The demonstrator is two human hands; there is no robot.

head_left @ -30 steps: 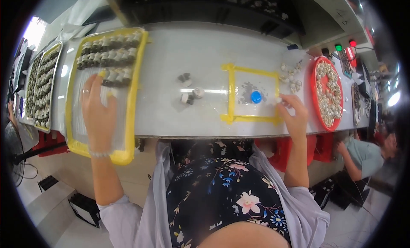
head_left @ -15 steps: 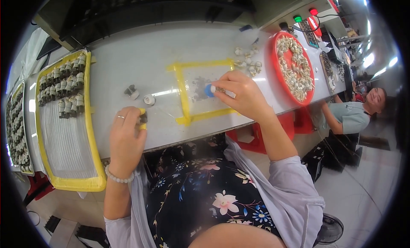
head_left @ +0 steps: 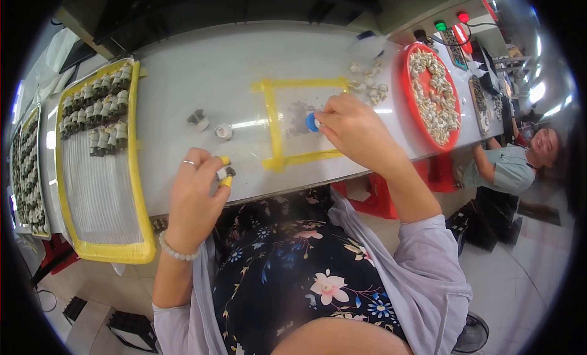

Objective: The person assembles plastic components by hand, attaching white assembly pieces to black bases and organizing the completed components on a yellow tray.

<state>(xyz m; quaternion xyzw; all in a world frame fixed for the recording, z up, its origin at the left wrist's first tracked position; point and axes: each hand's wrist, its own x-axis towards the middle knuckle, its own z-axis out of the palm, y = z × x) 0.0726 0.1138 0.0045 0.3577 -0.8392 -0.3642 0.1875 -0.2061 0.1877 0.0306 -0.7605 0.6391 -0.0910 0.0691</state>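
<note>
My left hand (head_left: 194,190), with yellow covers on thumb and forefinger, pinches a small white-and-dark cylindrical part (head_left: 228,171) above the table's near edge. My right hand (head_left: 362,133) has its fingers closed over a small white piece, mostly hidden, against a round blue cap-like thing (head_left: 310,122). This lies inside a rectangle of yellow tape (head_left: 274,125), beside a dark smudged patch. Left of the tape are two loose parts: a white one (head_left: 224,132) standing upright and a dark-and-white one (head_left: 197,120) that looks tipped.
At the left lies a yellow-rimmed tray (head_left: 142,202) with rows of white-and-dark parts (head_left: 98,113). A red round tray (head_left: 408,98) of white pieces stands at the right, beside a loose cluster (head_left: 376,92). A dark machine housing overhangs the back. Another person (head_left: 510,165) sits at the right.
The whole view has shifted slightly. My left fingers have turned, so the part between them shows more. My right hand's fingers have closed in over the white piece at the blue thing.
</note>
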